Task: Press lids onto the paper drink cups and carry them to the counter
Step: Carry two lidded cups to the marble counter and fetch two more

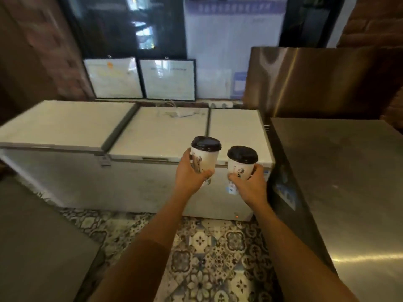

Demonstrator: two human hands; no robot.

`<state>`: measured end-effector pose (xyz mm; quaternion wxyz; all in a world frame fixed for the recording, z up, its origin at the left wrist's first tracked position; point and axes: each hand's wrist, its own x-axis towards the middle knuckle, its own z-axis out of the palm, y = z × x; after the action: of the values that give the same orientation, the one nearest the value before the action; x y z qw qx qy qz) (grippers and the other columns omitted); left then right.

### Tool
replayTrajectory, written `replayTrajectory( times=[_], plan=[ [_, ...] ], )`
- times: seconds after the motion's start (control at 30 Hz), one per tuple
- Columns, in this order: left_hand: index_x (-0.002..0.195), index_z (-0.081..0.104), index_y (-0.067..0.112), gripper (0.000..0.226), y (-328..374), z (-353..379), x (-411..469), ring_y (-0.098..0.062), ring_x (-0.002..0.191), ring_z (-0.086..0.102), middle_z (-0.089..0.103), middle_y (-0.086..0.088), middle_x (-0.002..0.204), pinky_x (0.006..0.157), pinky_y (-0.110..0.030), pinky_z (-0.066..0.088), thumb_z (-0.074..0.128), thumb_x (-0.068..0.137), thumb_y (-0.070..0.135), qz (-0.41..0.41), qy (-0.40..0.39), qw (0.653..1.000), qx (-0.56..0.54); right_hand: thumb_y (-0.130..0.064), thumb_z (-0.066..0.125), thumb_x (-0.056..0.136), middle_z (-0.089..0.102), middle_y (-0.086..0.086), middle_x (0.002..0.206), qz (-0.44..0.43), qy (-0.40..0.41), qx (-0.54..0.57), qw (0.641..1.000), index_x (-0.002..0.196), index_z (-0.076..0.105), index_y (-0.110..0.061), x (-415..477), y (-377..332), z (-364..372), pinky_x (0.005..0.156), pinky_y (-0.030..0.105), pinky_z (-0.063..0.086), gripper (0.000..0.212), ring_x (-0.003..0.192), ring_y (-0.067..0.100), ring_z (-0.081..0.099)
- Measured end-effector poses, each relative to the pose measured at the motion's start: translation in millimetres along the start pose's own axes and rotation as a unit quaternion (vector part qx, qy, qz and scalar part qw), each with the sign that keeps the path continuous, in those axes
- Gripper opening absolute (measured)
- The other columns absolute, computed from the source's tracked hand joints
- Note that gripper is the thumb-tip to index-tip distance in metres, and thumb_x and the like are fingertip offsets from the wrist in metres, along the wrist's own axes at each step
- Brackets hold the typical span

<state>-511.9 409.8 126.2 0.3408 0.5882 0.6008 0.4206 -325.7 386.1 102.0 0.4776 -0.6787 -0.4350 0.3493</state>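
Observation:
I hold two white paper cups with black lids out in front of me, in the air. My left hand (189, 174) is wrapped around the left cup (206, 159), which leans slightly to the right. Its black lid (206, 143) sits on the rim. My right hand (250, 183) grips the lower part of the right cup (239, 170), whose lid (242, 154) is also on. Both cups carry a dark printed drawing. They hang in front of the white chest freezers, above the floor.
Two white chest freezers (157, 131) stand side by side ahead. A stainless steel counter (340, 182) runs along the right, with a steel panel (305, 81) behind it. A grey surface (32, 232) lies at the lower left. Patterned floor tiles (209, 247) are underfoot. Framed papers (168, 79) lean against the window.

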Motion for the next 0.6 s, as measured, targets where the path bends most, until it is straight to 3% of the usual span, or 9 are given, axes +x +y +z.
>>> replayTrajectory(
  times=[0.1,0.2,0.33,0.6],
  plan=[
    [0.149,0.039,0.015,0.088,-26,-89,-14,-0.008,0.101,0.062,0.057,0.008,0.118,0.070,-0.005,0.048,0.088,0.075,0.011,0.006,0.042,0.999,-0.023,-0.028,0.087,0.074,0.063,-0.006,0.109,-0.023,-0.048,0.003,0.999,0.133,0.045,-0.019,-39,-26,76,0.081,0.031,0.053,0.073,0.097,0.016,0.065],
    [0.144,0.041,0.017,0.081,-49,-172,-33,-0.001,0.092,0.060,0.052,0.021,0.104,0.064,-0.008,0.050,0.086,0.077,0.009,0.011,0.090,0.995,-0.031,-0.030,0.087,0.074,0.063,-0.006,0.106,-0.052,-0.089,0.000,0.995,0.133,0.045,-0.019,-77,-55,146,0.077,0.030,0.053,0.074,0.093,0.016,0.066],
    [0.135,0.046,0.024,0.072,-83,-270,-62,0.004,0.088,0.061,0.056,0.020,0.102,0.063,-0.005,0.050,0.087,0.077,0.013,-0.005,0.162,0.986,-0.030,-0.035,0.087,0.071,0.063,-0.005,0.108,-0.091,-0.151,-0.015,0.984,0.133,0.044,-0.020,-126,-90,230,0.084,0.038,0.059,0.077,0.097,0.017,0.066],
    [0.128,0.050,0.033,0.067,-147,-432,-122,-0.014,0.103,0.067,0.064,0.005,0.116,0.086,-0.038,0.061,0.089,0.075,0.027,-0.049,0.316,0.947,-0.020,-0.038,0.086,0.072,0.063,-0.006,0.105,-0.172,-0.276,-0.021,0.945,0.125,0.044,-0.026,-209,-154,386,0.078,0.037,0.059,0.069,0.092,0.017,0.068]
  ],
)
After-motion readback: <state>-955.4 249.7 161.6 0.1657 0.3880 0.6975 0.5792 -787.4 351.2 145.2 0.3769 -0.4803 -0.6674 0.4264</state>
